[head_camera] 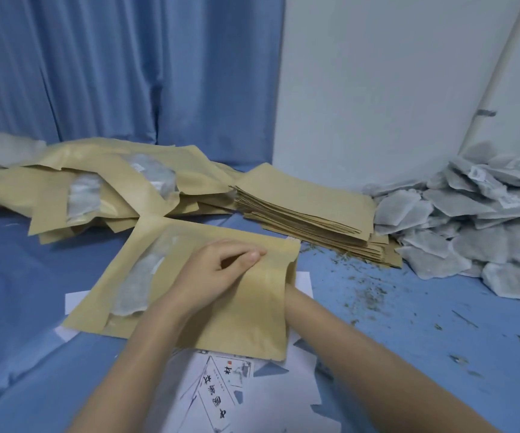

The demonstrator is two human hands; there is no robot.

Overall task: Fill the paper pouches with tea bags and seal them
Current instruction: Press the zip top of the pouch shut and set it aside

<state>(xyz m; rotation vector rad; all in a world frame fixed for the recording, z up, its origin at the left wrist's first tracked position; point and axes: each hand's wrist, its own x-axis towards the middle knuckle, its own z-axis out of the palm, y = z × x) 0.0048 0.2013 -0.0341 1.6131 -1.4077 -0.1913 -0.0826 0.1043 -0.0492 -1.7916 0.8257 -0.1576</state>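
Observation:
A kraft paper pouch (237,323) lies flat on the blue cloth in front of me, its mouth toward the right. A tea bag (137,285) shows through its clear window at the left. My left hand (218,270) rests on top of the pouch, fingers curled, pinching the upper layer at the mouth. My right forearm (330,323) runs into the open mouth; the right hand itself is hidden inside the pouch. A loose pile of grey tea bags (471,220) lies at the right. A stack of empty flat pouches (305,207) sits behind the pouch.
A heap of filled pouches (96,182) spreads across the back left. White printed sheets (237,392) lie under and in front of the pouch. Tea crumbs (365,295) are scattered on the cloth at the right. A blue curtain and a white wall close the back.

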